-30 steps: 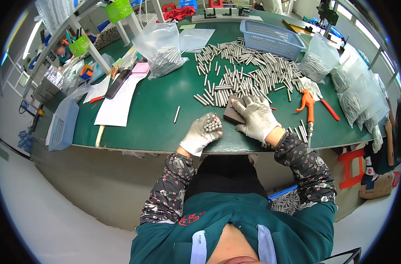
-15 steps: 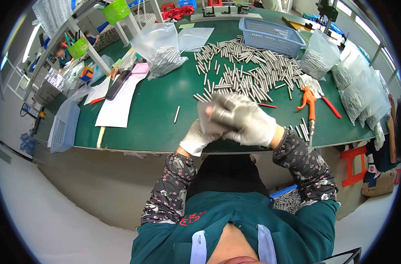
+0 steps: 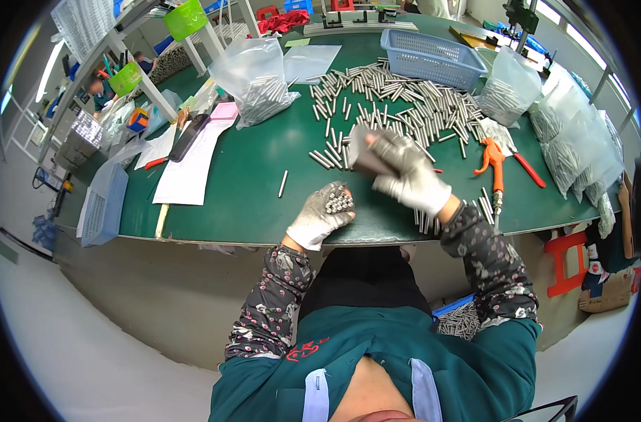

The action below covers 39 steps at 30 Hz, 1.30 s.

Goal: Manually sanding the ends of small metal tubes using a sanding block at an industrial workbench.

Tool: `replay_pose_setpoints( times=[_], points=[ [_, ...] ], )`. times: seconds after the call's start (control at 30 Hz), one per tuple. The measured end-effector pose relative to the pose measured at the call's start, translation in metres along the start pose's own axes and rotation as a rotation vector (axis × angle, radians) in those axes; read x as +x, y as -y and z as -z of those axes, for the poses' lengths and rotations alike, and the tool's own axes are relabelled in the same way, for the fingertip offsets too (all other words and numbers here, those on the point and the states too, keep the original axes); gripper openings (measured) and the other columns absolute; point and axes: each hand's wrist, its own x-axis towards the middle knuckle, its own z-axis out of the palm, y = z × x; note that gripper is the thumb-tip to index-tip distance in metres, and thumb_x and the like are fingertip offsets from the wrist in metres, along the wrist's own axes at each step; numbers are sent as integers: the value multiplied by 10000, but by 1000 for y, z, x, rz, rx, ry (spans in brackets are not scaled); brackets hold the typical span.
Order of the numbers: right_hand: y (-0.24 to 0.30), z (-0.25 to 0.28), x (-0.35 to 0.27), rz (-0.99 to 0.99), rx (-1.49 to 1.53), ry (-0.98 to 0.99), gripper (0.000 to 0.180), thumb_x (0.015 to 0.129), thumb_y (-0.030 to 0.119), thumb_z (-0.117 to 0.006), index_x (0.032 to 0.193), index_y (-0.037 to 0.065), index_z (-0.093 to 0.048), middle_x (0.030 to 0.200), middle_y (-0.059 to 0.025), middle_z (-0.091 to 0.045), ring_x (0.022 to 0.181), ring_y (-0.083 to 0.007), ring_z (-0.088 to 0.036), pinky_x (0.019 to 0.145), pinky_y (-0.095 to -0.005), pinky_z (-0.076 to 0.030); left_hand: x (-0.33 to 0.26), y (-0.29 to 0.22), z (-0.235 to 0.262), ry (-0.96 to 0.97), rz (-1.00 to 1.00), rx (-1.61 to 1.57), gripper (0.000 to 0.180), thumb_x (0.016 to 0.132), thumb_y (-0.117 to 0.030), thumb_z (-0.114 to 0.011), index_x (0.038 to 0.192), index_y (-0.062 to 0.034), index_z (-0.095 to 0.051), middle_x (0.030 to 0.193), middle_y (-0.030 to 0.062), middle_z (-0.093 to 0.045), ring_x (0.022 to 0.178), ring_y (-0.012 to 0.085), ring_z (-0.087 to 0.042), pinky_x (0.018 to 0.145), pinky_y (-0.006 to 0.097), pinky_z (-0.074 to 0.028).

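Note:
My gloved left hand (image 3: 312,224), near the table's front edge, is closed round a bundle of short metal pins (image 3: 339,202), their ends facing up. To its right, my gloved right hand (image 3: 413,181) grips a flat grey-brown pad (image 3: 368,156), raised apart from the bundle. Motion blurs the pad, so its material cannot be told. Behind the hands spreads a pile of loose metal pins (image 3: 412,91). One single pin (image 3: 283,183) lies to the left of my left hand. A few more pins (image 3: 424,224) show under my right wrist.
To the right lie an orange air gun (image 3: 495,165) and a red-handled tool (image 3: 529,171). A blue basket (image 3: 433,63) stands behind the pile. Clear bags of pins (image 3: 574,133) line the right edge; another bag (image 3: 264,102) stands back left. Papers (image 3: 187,176) lie at left.
My right hand, with the pad, has moved off my left hand, up and to the right. The pin ends in my left hand are now uncovered.

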Motion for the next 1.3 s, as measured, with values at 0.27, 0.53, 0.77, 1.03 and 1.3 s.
replay_pose_setpoints(
  times=[0.27,0.53,0.77,1.03,1.3],
  points=[
    [0,10,-4,-147,-445,50,557,677,281,-697,1196,115,-578,1165,-204,-526,1020,-369,-531,907,-420,-419,2,2,2,10,27,-99,552,703,113,-673,1199,12,-453,937,20,-558,854,119,-550,793,234,-464],
    [4,9,-8,-156,-437,197,552,664,300,-692,1174,112,-596,1124,-191,-546,1002,-345,-539,888,-415,-423,-3,-6,-4,18,44,-218,575,695,98,-685,1209,14,-443,934,22,-562,856,113,-552,790,231,-458],
    [58,8,9,-43,-227,275,553,650,269,-681,1160,74,-596,1166,-240,-528,1011,-387,-530,903,-442,-413,-4,-6,-9,-160,-144,186,632,671,-13,-721,1225,-59,-419,938,31,-565,862,97,-557,773,250,-480],
    [45,-5,14,20,-236,134,289,715,234,-617,987,138,-646,898,-127,-601,863,-307,-576,731,-427,-442,0,-5,-10,-66,-37,-241,978,654,70,-697,1451,-87,-154,960,51,-554,861,129,-547,784,258,-482],
    [33,-2,5,-116,-664,182,547,626,390,-721,1083,104,-630,1217,-195,-511,1121,-354,-487,947,-442,-367,-6,-14,-9,-62,-82,-123,965,634,109,-704,1443,-73,-210,917,9,-551,843,91,-535,811,222,-451]
  ],
)
